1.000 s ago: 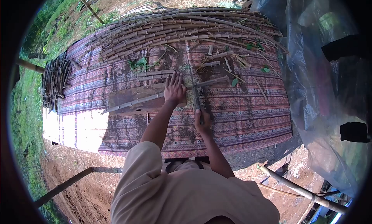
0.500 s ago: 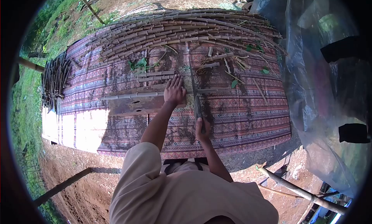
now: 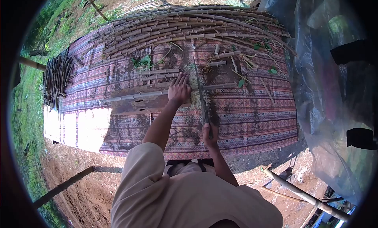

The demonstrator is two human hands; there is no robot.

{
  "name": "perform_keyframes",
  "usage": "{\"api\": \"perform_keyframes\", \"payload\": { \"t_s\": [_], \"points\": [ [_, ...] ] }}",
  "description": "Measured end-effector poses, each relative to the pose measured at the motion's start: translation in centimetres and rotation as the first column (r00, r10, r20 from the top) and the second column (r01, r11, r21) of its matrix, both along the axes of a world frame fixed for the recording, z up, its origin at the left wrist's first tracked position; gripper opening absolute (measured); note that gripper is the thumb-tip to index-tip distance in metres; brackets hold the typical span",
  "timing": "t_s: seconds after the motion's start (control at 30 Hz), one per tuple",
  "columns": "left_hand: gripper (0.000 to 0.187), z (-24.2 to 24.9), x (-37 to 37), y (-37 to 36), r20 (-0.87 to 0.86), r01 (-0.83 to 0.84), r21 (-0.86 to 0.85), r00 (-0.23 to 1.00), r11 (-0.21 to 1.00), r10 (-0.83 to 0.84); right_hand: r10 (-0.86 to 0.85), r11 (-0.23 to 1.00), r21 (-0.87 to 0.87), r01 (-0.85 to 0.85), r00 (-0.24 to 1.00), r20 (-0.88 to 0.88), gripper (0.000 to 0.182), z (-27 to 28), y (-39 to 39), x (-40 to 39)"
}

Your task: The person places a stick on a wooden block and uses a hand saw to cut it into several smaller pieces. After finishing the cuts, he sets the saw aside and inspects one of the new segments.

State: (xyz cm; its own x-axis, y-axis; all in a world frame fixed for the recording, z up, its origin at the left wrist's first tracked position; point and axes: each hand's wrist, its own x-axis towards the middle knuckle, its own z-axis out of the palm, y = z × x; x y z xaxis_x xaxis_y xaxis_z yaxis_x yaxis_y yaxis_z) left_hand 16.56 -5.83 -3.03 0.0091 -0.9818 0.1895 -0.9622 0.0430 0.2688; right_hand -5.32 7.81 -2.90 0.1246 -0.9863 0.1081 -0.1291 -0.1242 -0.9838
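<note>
My left hand (image 3: pixel 179 90) presses down on a long stem (image 3: pixel 136 96) that lies across a wooden board (image 3: pixel 153 106). Its fingers point away from me and look close together. Closed round the handle of a saw (image 3: pixel 201 94), my right hand (image 3: pixel 210 134) is nearer my body. The long blade crosses the stem just right of the board's end, with pale sawdust around it. Two short cut pieces (image 3: pixel 160 74) lie beyond the board, by my left fingertips. The stem's other end sticks out to the right of the blade.
Many long stems (image 3: pixel 169 27) lie along the far side of the patterned cloth (image 3: pixel 252 125). A bundle of short pieces (image 3: pixel 59 80) is at the left end. Leaves and offcuts (image 3: pixel 250 62) lie at the right. Clear plastic sheeting (image 3: pixel 315 90) hangs on the right.
My right hand and the saw have moved slightly back toward my body. My left hand stays on the stem, and the whole view has shifted a little.
</note>
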Motion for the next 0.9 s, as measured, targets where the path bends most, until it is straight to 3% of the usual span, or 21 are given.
{"api": "perform_keyframes", "payload": {
  "t_s": [0.1, 0.2, 0.4, 0.57, 0.63, 0.7, 0.8, 0.9],
  "points": [
    [0.054, 0.3, 0.0, -0.1, -0.015, -0.002, 0.032, 1.0, 0.999, 0.003, 0.032, 0.99, 0.141, -0.024, 0.998, -0.056, 0.041, 2.3, -2.7, 1.3],
    [0.055, 0.7, -0.1, -0.1, -0.001, -0.016, 0.04, 1.0, 0.999, 0.016, -0.026, 0.997, 0.07, 0.024, 1.0, 0.018, 0.04, 1.8, -3.6, 2.7],
    [0.056, 0.3, 0.0, -0.2, 0.021, -0.024, 0.022, 1.0, 0.999, 0.023, 0.027, 0.999, 0.047, -0.028, 0.999, 0.026, 0.029, 1.2, -0.9, 0.9],
    [0.057, -0.2, 0.1, -0.2, -0.004, -0.022, 0.021, 1.0, 1.0, 0.022, -0.01, 1.0, -0.012, 0.009, 0.994, -0.112, 0.036, 0.1, -4.6, 2.8],
    [0.058, -0.1, -0.1, -0.1, 0.012, -0.029, 0.021, 1.0, 0.999, 0.029, -0.004, 0.999, 0.034, 0.005, 0.999, -0.04, 0.035, 1.5, -3.5, 2.7],
    [0.058, 0.0, -0.1, 0.1, 0.029, -0.011, -0.009, 0.999, 1.0, 0.012, 0.019, 0.985, 0.169, -0.047, 0.986, 0.163, 0.032, 4.2, -1.3, 2.0],
    [0.057, 0.0, -0.1, 0.2, -0.003, -0.016, 0.011, 1.0, 1.0, 0.016, 0.038, 0.984, 0.172, -0.048, 0.997, 0.064, 0.03, 1.8, -2.1, 2.2],
    [0.056, 0.0, -0.4, -0.2, -0.048, -0.045, 0.038, 0.998, 0.998, 0.047, 0.022, 0.999, 0.03, -0.019, 0.994, -0.109, 0.03, 2.0, -4.6, 3.0]
  ]
}}
